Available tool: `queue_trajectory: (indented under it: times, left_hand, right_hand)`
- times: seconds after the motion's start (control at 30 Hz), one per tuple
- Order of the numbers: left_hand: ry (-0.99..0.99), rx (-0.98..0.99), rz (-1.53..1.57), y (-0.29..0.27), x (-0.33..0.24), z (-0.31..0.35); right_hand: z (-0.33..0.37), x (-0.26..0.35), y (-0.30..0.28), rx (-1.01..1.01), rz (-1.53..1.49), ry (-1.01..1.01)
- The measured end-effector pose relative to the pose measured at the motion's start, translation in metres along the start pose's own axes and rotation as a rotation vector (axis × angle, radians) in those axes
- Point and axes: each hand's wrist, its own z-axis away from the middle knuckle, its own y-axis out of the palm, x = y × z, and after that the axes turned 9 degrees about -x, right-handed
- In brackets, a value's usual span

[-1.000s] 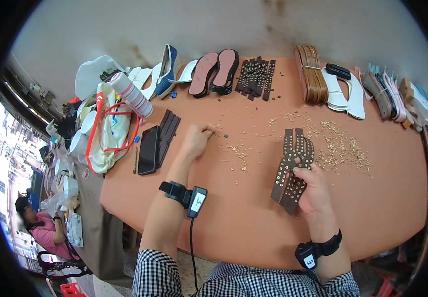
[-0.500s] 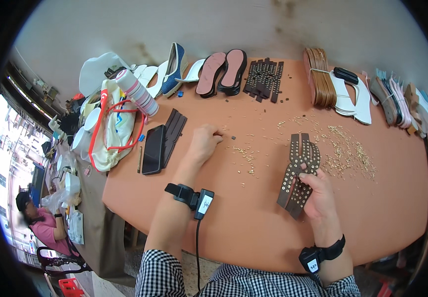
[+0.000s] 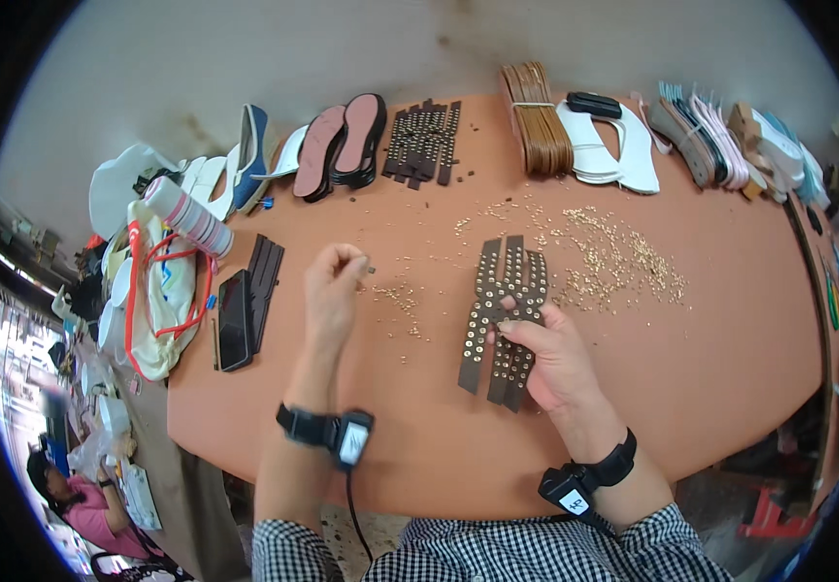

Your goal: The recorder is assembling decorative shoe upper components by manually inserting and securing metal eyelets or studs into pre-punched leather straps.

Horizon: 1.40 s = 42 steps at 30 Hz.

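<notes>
My right hand (image 3: 560, 361) grips several dark brown studded straps (image 3: 502, 320), the thumb on top. Rows of round gold-coloured studs run along them, and their ends fan apart above and below the hand. My left hand (image 3: 332, 291) hovers over or rests on the table to the left, thumb and fingers pinched together. Whatever is between those fingertips, if anything, is too small to make out. Beside them lies a tiny dark scrap (image 3: 371, 270). A small scatter of gold-coloured studs (image 3: 402, 299) lies between the hands, and a larger spread of studs (image 3: 623, 257) to the right.
Along the table's back stand pink-topped soles (image 3: 356, 141), a pile of studded straps (image 3: 421, 145), a tied brown bundle (image 3: 536, 121) and white shoe pieces (image 3: 638, 155). At left are a phone (image 3: 235, 320), dark strips (image 3: 264, 286), a striped bottle (image 3: 189, 215) and a bag. A person sits beyond, lower left.
The whole view has shifted, so the table's things appear farther left. My left hand's fingers have tilted upward, still pinched. My right hand keeps hold of the studded straps.
</notes>
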Motion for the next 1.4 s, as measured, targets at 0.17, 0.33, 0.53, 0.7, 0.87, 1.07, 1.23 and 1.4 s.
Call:
queue_trajectory:
  times: [0.17,0.33,0.53,0.7,0.87,1.07,1.23,1.4]
  left_hand:
    - [0.015,0.190,0.411,0.052,-0.045,0.078]
    - [0.026,0.231,0.503,0.062,-0.041,0.088]
    - [0.024,0.248,0.570,0.066,-0.041,0.088]
    - [0.066,0.245,0.505,0.064,-0.033,0.087]
    - [0.147,0.228,0.445,0.064,-0.032,0.087]
    - [0.139,0.179,0.437,0.067,-0.031,0.090]
    - [0.030,0.176,0.502,0.068,-0.027,0.095]
    - [-0.094,0.171,0.569,0.065,-0.026,0.101]
  right_hand:
    - [0.002,-0.006,-0.002,0.035,0.069,-0.072]
    - [0.006,-0.009,0.004,0.059,0.086,-0.112]
    - [0.010,-0.009,0.005,0.104,0.135,-0.145]
    - [0.012,-0.010,0.006,0.092,0.153,-0.147]
    - [0.013,-0.010,0.005,0.072,0.190,-0.145]
    - [0.013,-0.009,0.006,0.071,0.239,-0.177]
    - [0.012,-0.010,0.006,0.066,0.250,-0.158]
    - [0.011,-0.009,0.004,0.081,0.388,-0.223]
